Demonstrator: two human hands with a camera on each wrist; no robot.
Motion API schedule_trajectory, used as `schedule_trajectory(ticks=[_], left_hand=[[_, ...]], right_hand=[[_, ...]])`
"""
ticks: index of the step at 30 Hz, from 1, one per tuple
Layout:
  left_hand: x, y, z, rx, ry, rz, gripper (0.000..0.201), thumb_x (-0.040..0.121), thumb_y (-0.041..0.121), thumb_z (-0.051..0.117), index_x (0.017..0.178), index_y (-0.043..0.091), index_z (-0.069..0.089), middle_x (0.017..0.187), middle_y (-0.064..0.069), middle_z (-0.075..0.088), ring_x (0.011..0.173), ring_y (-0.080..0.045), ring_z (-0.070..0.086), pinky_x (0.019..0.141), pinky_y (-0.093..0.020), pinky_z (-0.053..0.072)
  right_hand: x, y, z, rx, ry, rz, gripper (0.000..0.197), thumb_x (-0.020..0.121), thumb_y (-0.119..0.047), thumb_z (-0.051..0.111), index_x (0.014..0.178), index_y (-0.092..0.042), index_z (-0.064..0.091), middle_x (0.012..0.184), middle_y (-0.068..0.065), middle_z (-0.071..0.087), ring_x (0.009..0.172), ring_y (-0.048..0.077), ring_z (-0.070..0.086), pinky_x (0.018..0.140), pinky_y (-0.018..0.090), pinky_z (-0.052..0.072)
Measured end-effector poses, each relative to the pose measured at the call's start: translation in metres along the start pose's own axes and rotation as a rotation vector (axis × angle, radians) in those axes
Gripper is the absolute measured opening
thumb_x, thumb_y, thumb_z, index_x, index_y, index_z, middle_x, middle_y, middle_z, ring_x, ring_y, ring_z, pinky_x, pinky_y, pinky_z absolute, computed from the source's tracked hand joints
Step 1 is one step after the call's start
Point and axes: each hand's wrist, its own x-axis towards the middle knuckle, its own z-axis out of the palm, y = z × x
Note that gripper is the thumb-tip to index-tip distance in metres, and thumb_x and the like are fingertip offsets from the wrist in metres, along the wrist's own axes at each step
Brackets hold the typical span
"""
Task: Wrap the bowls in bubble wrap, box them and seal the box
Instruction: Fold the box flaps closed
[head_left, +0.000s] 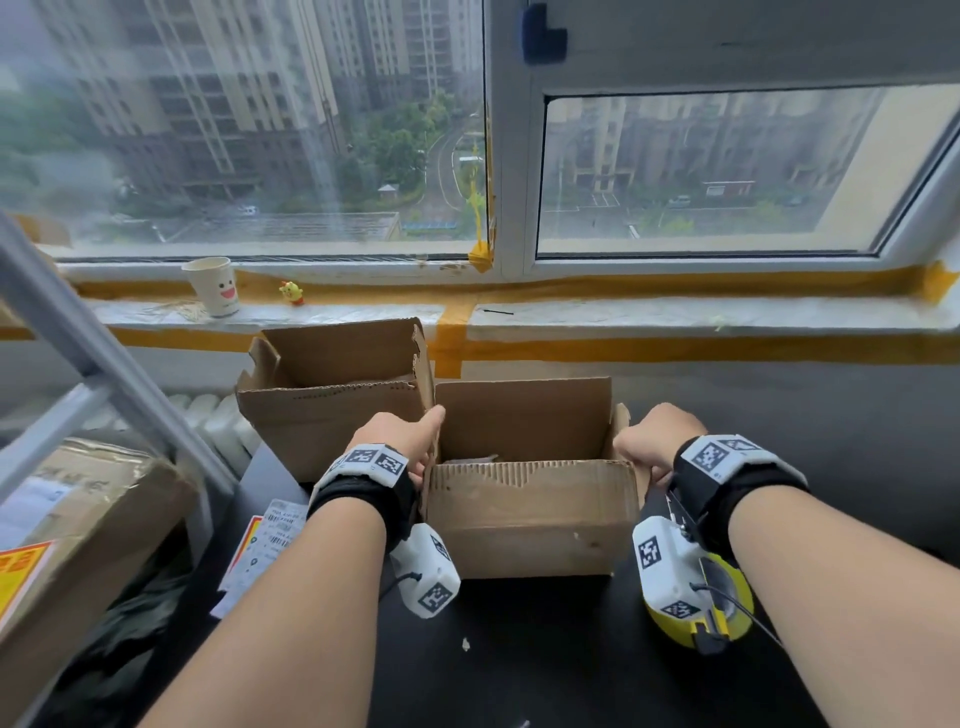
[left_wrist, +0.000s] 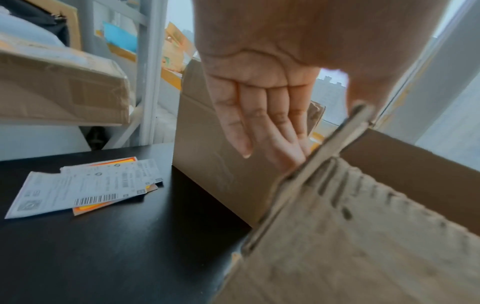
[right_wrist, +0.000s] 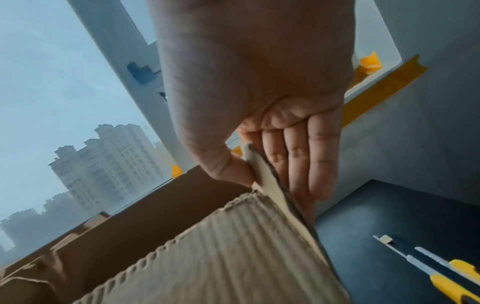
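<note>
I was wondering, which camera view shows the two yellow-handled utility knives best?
The right wrist view: both yellow-handled utility knives lie side by side on the black table, blades extended. The head view hides them behind the right wrist camera; the left wrist view does not show them.

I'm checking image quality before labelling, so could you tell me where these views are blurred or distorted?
Head view: wide-angle bends the window frame; the box is sharp. Left wrist view: the near box wall smears with blur; the left hand is soft. Right wrist view: horizon tilted, right hand fairly sharp.
</note>
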Motion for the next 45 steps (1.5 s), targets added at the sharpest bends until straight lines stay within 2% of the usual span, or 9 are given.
schedule_trajectory(ticks=[5, 11, 16, 21, 25, 29, 35, 39, 45], left_hand=[[-0.008, -0.009, -0.001, 0.189, -0.009, 0.016, 0.033, 0.074, 0.04, 0.063, 0.087, 0.01, 0.067, 0.079, -0.006, 0.069, 0.067, -0.023, 0.067, 0.065, -0.027, 0.052], [-0.009, -0.02, 0.002, 0.222, 0.096, 0.067, 0.034, 0.084, 0.04, 0.049, 0.075, 0.011, 0.066, 0.075, -0.006, 0.067, 0.065, -0.023, 0.062, 0.067, -0.029, 0.051], [-0.008, -0.015, 0.002, 0.156, 0.126, 0.075, 0.033, 0.083, 0.041, 0.053, 0.074, 0.012, 0.066, 0.072, -0.007, 0.069, 0.062, -0.026, 0.067, 0.07, -0.033, 0.057], [-0.016, 0.006, 0.014, -0.234, -0.164, 0.022, 0.042, 0.089, 0.045, 0.061, 0.09, 0.003, 0.062, 0.062, -0.008, 0.059, 0.053, -0.025, 0.06, 0.067, -0.034, 0.058], [-0.011, -0.001, 0.023, -0.372, -0.604, -0.144, 0.017, 0.085, 0.006, 0.062, 0.073, -0.001, 0.054, 0.058, -0.012, 0.049, 0.045, -0.021, 0.048, 0.042, -0.021, 0.044], [-0.013, -0.002, 0.029, -0.289, -0.383, -0.044, 0.026, 0.094, -0.011, 0.04, 0.078, 0.002, 0.056, 0.075, -0.015, 0.056, 0.048, -0.021, 0.061, 0.049, -0.022, 0.051], [-0.015, 0.0, 0.033, -0.027, -0.249, 0.111, 0.029, 0.086, -0.012, 0.052, 0.097, 0.008, 0.071, 0.082, -0.006, 0.065, 0.071, -0.013, 0.06, 0.054, -0.013, 0.05], [-0.02, -0.001, 0.033, 0.078, -0.263, 0.141, 0.028, 0.076, -0.005, 0.071, 0.088, 0.021, 0.07, 0.102, -0.004, 0.068, 0.098, -0.02, 0.065, 0.084, -0.029, 0.053], [-0.02, -0.005, 0.03, 0.042, -0.266, 0.19, 0.017, 0.076, 0.006, 0.076, 0.082, 0.022, 0.071, 0.092, -0.004, 0.07, 0.086, -0.017, 0.066, 0.083, -0.03, 0.055]], right_hand=[[-0.012, -0.012, 0.006, 0.036, 0.342, -0.303, 0.026, 0.086, -0.028, 0.057, 0.111, -0.023, 0.063, 0.108, 0.003, 0.067, 0.103, 0.028, 0.06, 0.084, 0.031, 0.047], [-0.015, -0.031, 0.026, -0.158, -0.008, -0.545, 0.032, 0.097, -0.026, 0.041, 0.102, -0.031, 0.072, 0.095, -0.012, 0.072, 0.111, 0.017, 0.058, 0.116, 0.05, 0.017], [-0.025, -0.018, 0.023, -0.023, -0.293, -0.476, 0.007, 0.08, -0.018, 0.07, 0.074, -0.019, 0.074, 0.048, -0.004, 0.063, 0.058, 0.016, 0.061, 0.082, 0.04, 0.052], [-0.025, -0.004, 0.021, -0.139, -0.271, -0.438, 0.01, 0.071, -0.026, 0.079, 0.065, -0.026, 0.071, 0.061, -0.01, 0.065, 0.066, 0.01, 0.06, 0.071, 0.027, 0.047], [-0.022, 0.005, 0.027, -0.155, -0.212, -0.406, 0.012, 0.07, -0.026, 0.078, 0.063, -0.027, 0.069, 0.07, -0.011, 0.067, 0.085, 0.015, 0.06, 0.09, 0.036, 0.036], [-0.016, 0.014, 0.03, -0.077, -0.113, -0.39, 0.009, 0.067, -0.022, 0.073, 0.062, -0.027, 0.067, 0.077, -0.011, 0.067, 0.083, 0.015, 0.062, 0.083, 0.031, 0.047], [-0.007, 0.02, 0.014, 0.031, 0.525, -0.376, 0.017, 0.078, -0.011, 0.061, 0.09, -0.023, 0.059, 0.104, 0.003, 0.049, 0.105, 0.024, 0.046, 0.078, 0.03, 0.038], [0.003, 0.023, 0.015, 0.275, 0.314, -0.255, 0.026, 0.08, -0.022, 0.066, 0.102, -0.021, 0.053, 0.103, 0.004, 0.061, 0.095, 0.024, 0.057, 0.081, 0.031, 0.046], [0.001, 0.014, 0.032, 0.104, -0.005, -0.341, 0.046, 0.092, -0.057, 0.049, 0.07, -0.017, 0.058, 0.078, -0.002, 0.065, 0.074, 0.019, 0.059, 0.077, 0.031, 0.048]])
